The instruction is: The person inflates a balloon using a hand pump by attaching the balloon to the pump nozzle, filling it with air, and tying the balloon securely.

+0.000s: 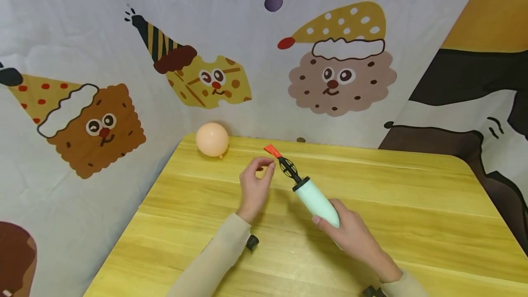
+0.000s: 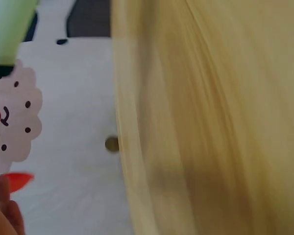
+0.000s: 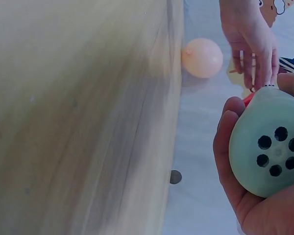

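Observation:
My right hand (image 1: pixel 354 233) grips a mint-green balloon hand pump (image 1: pixel 317 203) around its body. The pump slants up and to the left, and its rear end with several round holes shows in the right wrist view. A limp red balloon (image 1: pixel 272 151) sits on the tip of the black nozzle (image 1: pixel 288 168). My left hand (image 1: pixel 255 184) is beside the nozzle, fingers loosely bent and fingertips just below the red balloon. In the left wrist view, its fingers (image 2: pixel 4 191) overlap the balloon.
An inflated peach balloon (image 1: pixel 212 140) lies at the table's back left corner, its knot facing the front. The wooden table (image 1: pixel 198 205) meets a printed cloth (image 1: pixel 260 123) with cartoon figures behind and to the left. Dark wrist devices (image 1: pixel 252 242) show at the sleeves.

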Demonstrator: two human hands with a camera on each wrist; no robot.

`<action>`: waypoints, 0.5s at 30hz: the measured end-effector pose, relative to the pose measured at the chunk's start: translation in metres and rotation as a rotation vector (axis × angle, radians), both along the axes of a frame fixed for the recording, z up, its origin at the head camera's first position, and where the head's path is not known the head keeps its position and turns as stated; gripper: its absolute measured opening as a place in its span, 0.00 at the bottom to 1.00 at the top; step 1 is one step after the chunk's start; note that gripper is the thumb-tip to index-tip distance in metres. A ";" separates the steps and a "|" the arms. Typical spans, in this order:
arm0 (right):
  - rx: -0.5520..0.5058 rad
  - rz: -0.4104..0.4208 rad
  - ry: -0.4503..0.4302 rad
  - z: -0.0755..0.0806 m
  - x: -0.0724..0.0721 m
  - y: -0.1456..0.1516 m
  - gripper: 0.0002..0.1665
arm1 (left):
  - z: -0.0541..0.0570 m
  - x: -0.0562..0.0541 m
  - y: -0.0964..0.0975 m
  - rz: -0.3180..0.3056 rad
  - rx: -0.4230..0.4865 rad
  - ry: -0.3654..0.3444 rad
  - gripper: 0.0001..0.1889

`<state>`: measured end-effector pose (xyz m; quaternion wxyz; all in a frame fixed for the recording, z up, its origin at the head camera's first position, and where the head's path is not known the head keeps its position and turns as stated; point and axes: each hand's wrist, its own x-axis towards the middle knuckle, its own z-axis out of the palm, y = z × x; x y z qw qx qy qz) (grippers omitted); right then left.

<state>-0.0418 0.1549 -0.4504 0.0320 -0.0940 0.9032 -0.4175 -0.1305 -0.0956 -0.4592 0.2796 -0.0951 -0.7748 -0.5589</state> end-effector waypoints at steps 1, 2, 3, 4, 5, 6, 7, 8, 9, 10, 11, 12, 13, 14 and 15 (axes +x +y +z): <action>0.008 -0.001 0.002 0.001 0.000 0.000 0.36 | 0.000 -0.002 -0.002 0.021 -0.068 0.074 0.05; 0.017 0.000 0.005 0.001 0.000 0.000 0.36 | -0.001 -0.004 -0.004 0.039 -0.128 0.144 0.05; 0.026 0.001 0.008 0.001 0.000 0.000 0.37 | -0.001 -0.006 -0.006 0.052 -0.180 0.204 0.05; 0.038 0.001 0.011 0.002 0.000 0.000 0.38 | -0.001 -0.008 -0.008 0.062 -0.225 0.260 0.06; 0.049 -0.002 0.016 0.002 0.000 -0.001 0.38 | -0.001 -0.010 -0.009 0.069 -0.260 0.308 0.06; 0.059 -0.003 0.020 0.002 0.000 -0.001 0.38 | 0.000 -0.012 -0.011 0.072 -0.286 0.343 0.07; 0.069 -0.005 0.024 0.002 0.000 -0.002 0.39 | 0.000 -0.013 -0.012 0.080 -0.312 0.366 0.08; 0.079 -0.005 0.028 0.002 0.000 -0.002 0.39 | 0.000 -0.014 -0.013 0.090 -0.339 0.388 0.08; 0.088 -0.006 0.031 0.002 0.000 -0.003 0.39 | 0.000 -0.015 -0.015 0.102 -0.365 0.403 0.09; 0.096 -0.006 0.037 0.002 0.001 -0.003 0.39 | 0.000 -0.016 -0.016 0.109 -0.387 0.416 0.09; 0.103 -0.007 0.043 0.003 0.001 -0.003 0.39 | 0.000 -0.016 -0.017 0.113 -0.406 0.422 0.08; 0.110 -0.005 0.052 0.003 0.001 -0.003 0.39 | 0.000 -0.016 -0.018 0.115 -0.423 0.425 0.08; 0.116 -0.004 0.062 0.003 0.002 -0.003 0.39 | 0.000 -0.016 -0.018 0.121 -0.443 0.424 0.07; 0.124 -0.003 0.078 0.002 0.002 -0.004 0.39 | 0.000 -0.016 -0.019 0.123 -0.463 0.423 0.06; 0.132 -0.003 0.099 0.002 0.002 -0.004 0.38 | 0.001 -0.016 -0.020 0.124 -0.484 0.419 0.04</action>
